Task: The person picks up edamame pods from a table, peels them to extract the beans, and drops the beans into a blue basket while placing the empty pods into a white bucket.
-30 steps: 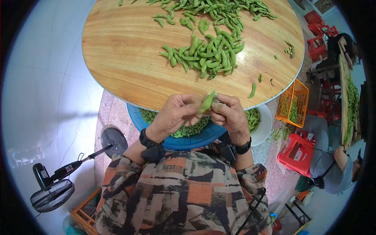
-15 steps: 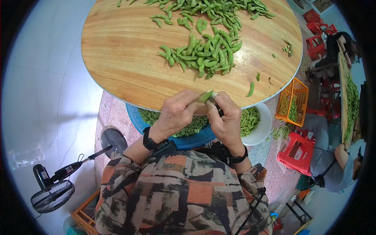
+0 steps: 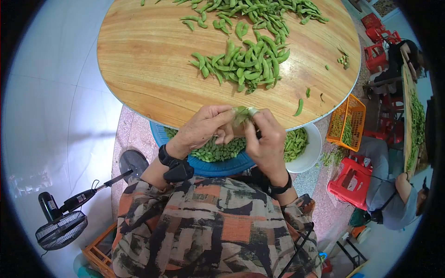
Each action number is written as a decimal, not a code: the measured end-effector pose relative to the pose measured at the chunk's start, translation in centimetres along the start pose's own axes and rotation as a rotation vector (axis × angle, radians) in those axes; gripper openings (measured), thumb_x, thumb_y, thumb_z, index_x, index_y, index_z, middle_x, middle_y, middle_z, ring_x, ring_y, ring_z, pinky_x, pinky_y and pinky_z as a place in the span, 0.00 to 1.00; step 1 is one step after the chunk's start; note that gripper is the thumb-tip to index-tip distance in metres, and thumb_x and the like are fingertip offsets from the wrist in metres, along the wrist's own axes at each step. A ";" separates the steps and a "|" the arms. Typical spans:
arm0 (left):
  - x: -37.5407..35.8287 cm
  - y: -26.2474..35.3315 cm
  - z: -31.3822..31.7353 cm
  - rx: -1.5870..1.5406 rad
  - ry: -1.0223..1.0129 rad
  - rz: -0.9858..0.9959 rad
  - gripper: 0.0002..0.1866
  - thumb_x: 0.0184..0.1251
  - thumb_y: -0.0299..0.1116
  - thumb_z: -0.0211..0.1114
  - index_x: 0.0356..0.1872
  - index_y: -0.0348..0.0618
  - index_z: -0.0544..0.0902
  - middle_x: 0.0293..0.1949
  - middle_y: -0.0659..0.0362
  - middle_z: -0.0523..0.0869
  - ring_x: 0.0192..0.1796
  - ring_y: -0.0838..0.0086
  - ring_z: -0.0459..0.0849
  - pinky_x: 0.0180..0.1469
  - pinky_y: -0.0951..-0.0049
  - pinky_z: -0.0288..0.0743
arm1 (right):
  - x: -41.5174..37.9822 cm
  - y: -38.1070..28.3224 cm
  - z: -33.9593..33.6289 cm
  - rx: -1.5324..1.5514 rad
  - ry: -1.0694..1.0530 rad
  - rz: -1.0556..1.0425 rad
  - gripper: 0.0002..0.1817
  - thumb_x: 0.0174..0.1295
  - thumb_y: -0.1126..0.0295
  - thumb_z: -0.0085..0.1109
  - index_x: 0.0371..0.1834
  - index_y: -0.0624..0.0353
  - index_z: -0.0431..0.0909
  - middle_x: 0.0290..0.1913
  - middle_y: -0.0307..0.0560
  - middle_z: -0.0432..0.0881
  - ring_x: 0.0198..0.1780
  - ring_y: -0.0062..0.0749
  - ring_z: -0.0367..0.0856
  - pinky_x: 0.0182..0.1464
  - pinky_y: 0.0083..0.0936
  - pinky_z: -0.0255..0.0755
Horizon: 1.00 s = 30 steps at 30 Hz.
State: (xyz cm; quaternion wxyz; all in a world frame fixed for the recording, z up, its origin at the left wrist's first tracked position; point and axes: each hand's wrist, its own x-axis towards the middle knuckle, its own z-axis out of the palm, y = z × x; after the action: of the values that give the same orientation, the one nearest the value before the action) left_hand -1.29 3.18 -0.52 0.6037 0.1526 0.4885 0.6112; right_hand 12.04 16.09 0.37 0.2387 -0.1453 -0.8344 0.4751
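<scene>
A green soybean pod [image 3: 240, 115], somewhat blurred, is pinched between my two hands just over the near edge of the round table. My left hand [image 3: 204, 127] grips its left side with thumb and forefinger, the other fingers curled below. At its right side my right hand [image 3: 268, 141] is closed on it; something whitish covers a fingertip there. Beneath the hands, a blue basin [image 3: 211, 170] holds many shelled green beans [image 3: 218, 152], partly hidden by my hands. A heap of whole soybean pods [image 3: 252, 62] lies on the table beyond.
The wooden table [image 3: 139, 60] carries more pods at its far side. A white bucket [image 3: 315, 148] with pods or shells stands right of the basin. Farther right are an orange crate [image 3: 345, 125], a red stool [image 3: 352, 180] and people at another table. A fan [image 3: 62, 229] stands left.
My left hand has turned and its lower fingers have loosened, showing more beans beneath. The pod has shifted slightly between the hands and is now blurred.
</scene>
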 end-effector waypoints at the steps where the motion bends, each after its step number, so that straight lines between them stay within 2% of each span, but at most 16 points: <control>1: 0.1 -0.2 0.1 -0.036 0.020 0.019 0.13 0.80 0.38 0.50 0.45 0.38 0.77 0.28 0.63 0.80 0.23 0.85 0.75 0.23 0.86 0.64 | -0.2 -0.3 0.6 -0.080 0.049 -0.077 0.11 0.57 0.85 0.57 0.43 0.69 0.78 0.32 0.53 0.74 0.32 0.44 0.79 0.31 0.31 0.73; 3: 0.2 -0.5 0.4 -0.102 0.042 0.033 0.11 0.79 0.36 0.51 0.45 0.39 0.77 0.28 0.65 0.78 0.24 0.86 0.73 0.24 0.86 0.63 | -0.7 -0.6 1.2 -0.167 0.075 -0.158 0.14 0.54 0.87 0.58 0.45 0.72 0.76 0.38 0.57 0.74 0.34 0.50 0.79 0.35 0.36 0.76; 7: 0.4 -1.7 0.9 -0.146 0.121 0.130 0.09 0.74 0.29 0.49 0.47 0.39 0.76 0.26 0.67 0.75 0.25 0.84 0.71 0.26 0.84 0.62 | -0.7 -0.4 1.8 -0.155 0.075 -0.151 0.13 0.54 0.88 0.58 0.44 0.72 0.75 0.37 0.57 0.74 0.35 0.50 0.79 0.34 0.36 0.76; 10: 0.5 -1.5 1.7 -0.228 0.161 0.107 0.12 0.71 0.27 0.49 0.50 0.37 0.76 0.26 0.66 0.75 0.26 0.84 0.71 0.27 0.83 0.63 | -0.3 0.0 1.5 -0.149 0.121 -0.163 0.13 0.55 0.86 0.58 0.45 0.71 0.77 0.36 0.55 0.75 0.33 0.46 0.80 0.32 0.34 0.75; 11: 0.5 -1.4 1.9 -0.230 0.161 0.108 0.12 0.71 0.27 0.49 0.50 0.37 0.76 0.26 0.66 0.75 0.26 0.84 0.71 0.27 0.83 0.63 | -0.2 0.2 1.0 -0.095 0.113 -0.097 0.12 0.56 0.86 0.58 0.45 0.70 0.78 0.34 0.53 0.75 0.32 0.43 0.80 0.31 0.31 0.74; 13: 0.3 -1.1 2.2 -0.201 0.145 0.100 0.08 0.68 0.27 0.50 0.42 0.41 0.76 0.27 0.69 0.74 0.25 0.87 0.67 0.26 0.85 0.57 | 0.0 0.4 0.3 -0.011 0.099 -0.021 0.11 0.59 0.83 0.58 0.45 0.67 0.80 0.31 0.49 0.76 0.28 0.35 0.79 0.29 0.25 0.70; 14: 0.3 -1.3 2.1 -0.202 0.145 0.100 0.08 0.68 0.27 0.50 0.42 0.41 0.76 0.27 0.69 0.74 0.25 0.87 0.67 0.26 0.85 0.57 | 0.0 0.5 0.3 -0.012 0.099 -0.020 0.11 0.59 0.83 0.58 0.45 0.67 0.80 0.31 0.49 0.76 0.28 0.35 0.79 0.29 0.25 0.70; 17: 0.3 -1.5 1.6 -0.177 0.106 0.103 0.10 0.67 0.26 0.50 0.45 0.40 0.78 0.25 0.68 0.73 0.25 0.87 0.67 0.26 0.85 0.56 | 0.0 0.9 0.1 0.005 0.135 -0.044 0.11 0.58 0.83 0.57 0.45 0.68 0.80 0.31 0.49 0.76 0.27 0.32 0.77 0.29 0.24 0.69; 20: -0.3 -1.1 1.6 -0.168 0.088 0.057 0.14 0.68 0.25 0.49 0.50 0.37 0.79 0.25 0.66 0.76 0.26 0.86 0.69 0.26 0.86 0.58 | 0.0 1.6 -1.7 0.160 0.087 0.095 0.11 0.59 0.82 0.58 0.45 0.68 0.80 0.30 0.48 0.76 0.27 0.29 0.75 0.29 0.23 0.68; 22: -1.4 -0.8 0.7 0.106 -0.076 0.049 0.17 0.73 0.27 0.52 0.58 0.35 0.78 0.37 0.57 0.85 0.32 0.78 0.78 0.34 0.80 0.72 | -0.4 1.2 -4.9 0.259 0.045 0.336 0.09 0.59 0.81 0.58 0.42 0.69 0.80 0.27 0.47 0.74 0.28 0.27 0.74 0.30 0.21 0.66; 23: -1.8 -0.4 0.1 0.108 -0.071 0.053 0.17 0.73 0.27 0.52 0.58 0.35 0.78 0.37 0.57 0.85 0.32 0.78 0.78 0.34 0.80 0.72 | -1.0 2.0 -6.6 0.221 0.059 0.294 0.09 0.59 0.80 0.58 0.42 0.69 0.80 0.28 0.46 0.75 0.27 0.26 0.74 0.30 0.19 0.66; 24: -2.1 0.0 -0.5 0.416 -0.223 0.190 0.15 0.73 0.28 0.55 0.55 0.36 0.80 0.38 0.57 0.86 0.35 0.75 0.82 0.37 0.76 0.75 | -1.7 2.9 -8.6 0.183 0.075 0.252 0.08 0.59 0.80 0.58 0.42 0.69 0.80 0.29 0.46 0.76 0.27 0.26 0.74 0.30 0.18 0.66; 25: -2.4 0.5 -1.2 0.723 -0.375 0.326 0.13 0.72 0.28 0.57 0.52 0.37 0.82 0.39 0.56 0.87 0.38 0.72 0.85 0.40 0.73 0.78 | -2.1 3.1 -11.0 0.018 -0.020 0.218 0.09 0.59 0.80 0.58 0.42 0.69 0.81 0.29 0.47 0.78 0.26 0.27 0.75 0.30 0.19 0.67; 26: -2.7 1.3 -1.5 0.723 -0.370 0.327 0.13 0.72 0.28 0.57 0.52 0.37 0.82 0.39 0.56 0.87 0.38 0.72 0.85 0.40 0.73 0.78 | -2.6 3.2 -13.4 -0.147 -0.116 0.182 0.10 0.58 0.80 0.58 0.43 0.69 0.81 0.29 0.48 0.80 0.25 0.28 0.76 0.31 0.20 0.68; 28: -3.0 3.2 -2.2 0.867 -0.108 0.412 0.10 0.68 0.26 0.62 0.48 0.36 0.83 0.42 0.54 0.88 0.43 0.64 0.87 0.48 0.68 0.79 | -5.0 4.9 -16.0 -0.375 -0.144 0.305 0.12 0.58 0.79 0.58 0.45 0.68 0.82 0.29 0.52 0.83 0.25 0.33 0.81 0.32 0.26 0.72; 30: -1.6 4.7 -4.0 1.274 0.374 0.567 0.11 0.64 0.24 0.64 0.47 0.38 0.84 0.43 0.52 0.87 0.45 0.58 0.86 0.49 0.66 0.79 | -6.3 6.0 -17.3 -0.495 -0.076 0.326 0.12 0.59 0.78 0.58 0.46 0.68 0.82 0.28 0.54 0.84 0.27 0.36 0.83 0.33 0.29 0.73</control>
State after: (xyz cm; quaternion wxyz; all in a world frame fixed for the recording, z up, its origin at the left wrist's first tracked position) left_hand -6.80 1.09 1.89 0.1219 0.4886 0.7869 0.3566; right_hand 26.70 28.69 1.07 0.0850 -0.3132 -0.8988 0.2946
